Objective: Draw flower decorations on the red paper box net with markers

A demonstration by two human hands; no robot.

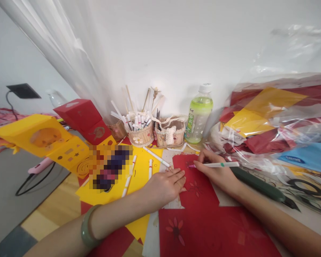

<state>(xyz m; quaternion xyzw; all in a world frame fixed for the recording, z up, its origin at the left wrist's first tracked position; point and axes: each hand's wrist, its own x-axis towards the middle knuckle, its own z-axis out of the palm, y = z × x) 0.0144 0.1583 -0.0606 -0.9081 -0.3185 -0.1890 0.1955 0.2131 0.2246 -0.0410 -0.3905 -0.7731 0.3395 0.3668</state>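
Note:
Between the fingers of my right hand (216, 168) is a white felt-tip pen (228, 164) with a green band, its pinkish-purple tip at the upper part of a red sheet of paper (203, 192). Faint flower outlines show on that sheet. My left hand (167, 186) lies flat with fingers stretched out at the sheet's left edge. Lower down, a wider red part of the paper bears a drawn flower (174, 230) with pink-red petals and a dark centre. Several capped white felt-tip pens (156, 156) lie on and beside yellow paper (141, 171) to the left.
Behind stand a decorated pot of pens (141, 135), a lace-trimmed basket (173, 134) and a green drink bottle (199, 114). On the right are a dark green tool (262, 185), scissors (306, 187) and a plastic bag of coloured paper (267, 114). Folded yellow card (50, 125) stands left.

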